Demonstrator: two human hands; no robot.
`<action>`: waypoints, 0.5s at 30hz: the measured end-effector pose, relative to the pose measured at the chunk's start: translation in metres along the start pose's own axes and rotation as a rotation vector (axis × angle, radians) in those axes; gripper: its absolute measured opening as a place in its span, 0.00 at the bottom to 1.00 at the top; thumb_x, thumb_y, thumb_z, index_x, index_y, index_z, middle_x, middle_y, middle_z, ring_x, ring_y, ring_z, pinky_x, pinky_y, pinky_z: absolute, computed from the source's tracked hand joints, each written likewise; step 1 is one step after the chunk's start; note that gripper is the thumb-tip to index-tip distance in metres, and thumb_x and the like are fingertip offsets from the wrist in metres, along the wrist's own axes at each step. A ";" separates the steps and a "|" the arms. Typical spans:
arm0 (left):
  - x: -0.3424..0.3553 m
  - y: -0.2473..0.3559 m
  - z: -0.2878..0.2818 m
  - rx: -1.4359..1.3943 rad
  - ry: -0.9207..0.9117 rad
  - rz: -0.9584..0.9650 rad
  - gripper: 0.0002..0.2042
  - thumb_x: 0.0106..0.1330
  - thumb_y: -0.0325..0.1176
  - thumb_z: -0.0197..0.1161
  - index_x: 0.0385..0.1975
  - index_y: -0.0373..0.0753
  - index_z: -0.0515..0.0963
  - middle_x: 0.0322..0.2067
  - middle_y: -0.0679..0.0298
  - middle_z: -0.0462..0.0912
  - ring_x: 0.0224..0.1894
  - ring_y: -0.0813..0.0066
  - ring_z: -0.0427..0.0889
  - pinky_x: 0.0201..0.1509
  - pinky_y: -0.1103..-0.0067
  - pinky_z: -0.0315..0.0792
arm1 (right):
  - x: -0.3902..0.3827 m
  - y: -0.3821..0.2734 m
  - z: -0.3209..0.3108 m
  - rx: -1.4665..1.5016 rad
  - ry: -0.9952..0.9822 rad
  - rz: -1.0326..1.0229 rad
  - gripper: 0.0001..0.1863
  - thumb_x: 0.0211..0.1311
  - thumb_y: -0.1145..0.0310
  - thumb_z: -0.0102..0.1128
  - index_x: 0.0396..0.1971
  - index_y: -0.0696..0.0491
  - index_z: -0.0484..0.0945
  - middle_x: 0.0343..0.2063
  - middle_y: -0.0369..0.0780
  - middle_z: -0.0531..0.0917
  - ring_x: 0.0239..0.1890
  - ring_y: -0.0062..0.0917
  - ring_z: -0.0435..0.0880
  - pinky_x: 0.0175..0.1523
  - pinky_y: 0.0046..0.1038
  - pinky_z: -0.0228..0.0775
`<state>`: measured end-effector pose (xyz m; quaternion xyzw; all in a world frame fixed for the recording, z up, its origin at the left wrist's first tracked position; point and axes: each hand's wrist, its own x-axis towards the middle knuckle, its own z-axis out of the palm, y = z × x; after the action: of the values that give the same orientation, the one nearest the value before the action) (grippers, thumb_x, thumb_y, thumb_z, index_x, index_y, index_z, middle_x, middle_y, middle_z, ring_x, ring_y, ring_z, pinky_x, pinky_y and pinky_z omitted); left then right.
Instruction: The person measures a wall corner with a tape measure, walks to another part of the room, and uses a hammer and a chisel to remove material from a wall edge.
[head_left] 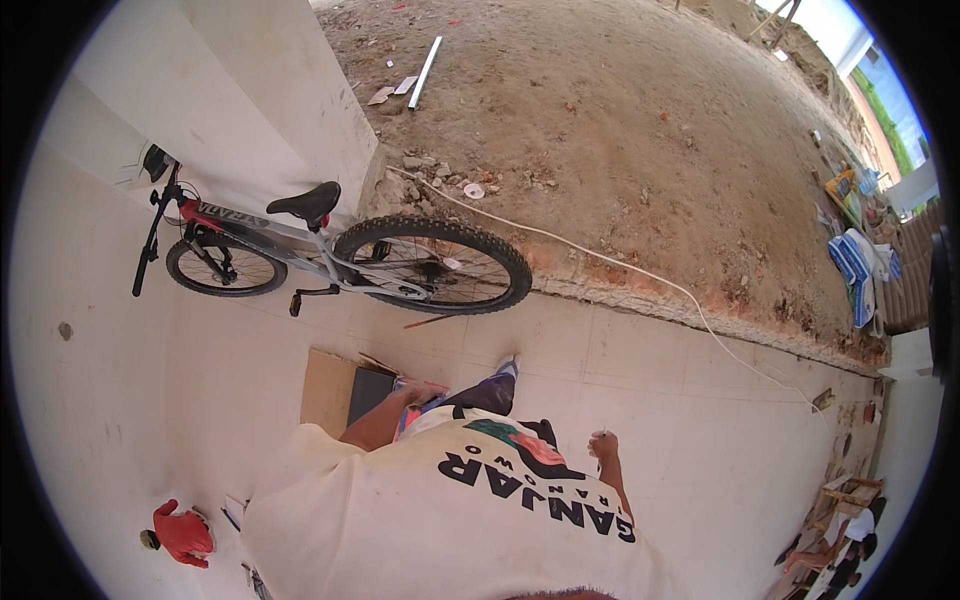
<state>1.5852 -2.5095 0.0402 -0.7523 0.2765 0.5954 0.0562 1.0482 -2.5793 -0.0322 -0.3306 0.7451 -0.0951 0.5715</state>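
My left hand (414,395) is down beside my left thigh, at a red and blue item (426,388); its fingers are too small and hidden to read. My right hand (603,445) hangs at my right side with curled fingers, and a small pale thing at them is too small to name. My white printed shirt (430,520) fills the lower middle, with one shoe (507,365) showing beyond it. A flat cardboard piece (325,385) and a dark grey panel (368,385) lie on the pale floor just left of my left hand.
A bicycle (315,208) stands by the white wall (160,80). A rough step edge (620,300) borders dirt ground with a white cable (570,242), a metal strip (425,72) and sacks (850,270). A person in red (183,533) is at lower left; others (855,540) are among wooden pieces at lower right.
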 end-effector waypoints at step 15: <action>0.064 0.252 -0.004 0.065 0.009 0.127 0.29 0.49 0.53 0.62 0.40 0.30 0.80 0.36 0.47 0.83 0.39 0.57 0.82 0.45 0.69 0.75 | 0.143 -0.195 -0.112 -0.241 -0.173 0.012 0.13 0.56 0.80 0.43 0.38 0.58 0.75 0.21 0.43 0.78 0.17 0.29 0.79 0.19 0.29 0.71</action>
<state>1.4758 -2.7449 0.0434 -0.7335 0.3434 0.5851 0.0416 1.0022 -2.8409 -0.0070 -0.3992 0.7008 0.0272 0.5905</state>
